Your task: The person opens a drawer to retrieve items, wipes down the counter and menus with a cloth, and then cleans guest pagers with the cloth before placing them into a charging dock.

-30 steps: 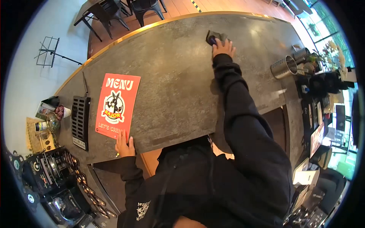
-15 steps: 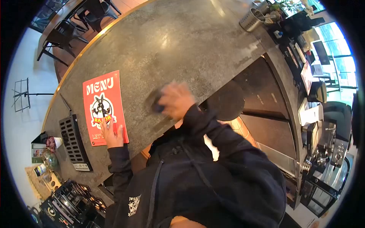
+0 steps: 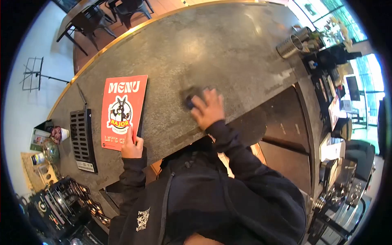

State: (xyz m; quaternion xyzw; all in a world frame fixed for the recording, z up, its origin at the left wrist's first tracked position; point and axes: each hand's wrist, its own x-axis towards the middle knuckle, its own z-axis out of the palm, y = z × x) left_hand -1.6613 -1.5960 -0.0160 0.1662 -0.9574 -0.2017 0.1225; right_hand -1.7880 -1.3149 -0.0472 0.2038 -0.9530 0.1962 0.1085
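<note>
My left hand [image 3: 131, 146] grips the lower right corner of a red menu [image 3: 124, 90], its thumb on the front cover. The cover shows a rabbit logo, and a dark shadow runs along the menu's right side, which looks slightly raised off the counter. Over the grey counter [image 3: 163, 61], my right hand [image 3: 209, 109] presses a dark cloth [image 3: 191, 98] down with its fingers bent over it. Motion blurs the cloth's outline, so its exact shape cannot be made out.
Left of the menu lies a black slotted tray [image 3: 81, 141]. A perforated metal holder [image 3: 289, 47] stands at the counter's far right. Dark chairs [image 3: 130, 14] stand beyond the counter's brass edge. Black equipment [image 3: 61, 204] sits at lower left.
My left hand has gone from lying flat on the menu to gripping its lower corner, and the menu's right side has lifted. My right hand has shifted with the cloth. The view has turned.
</note>
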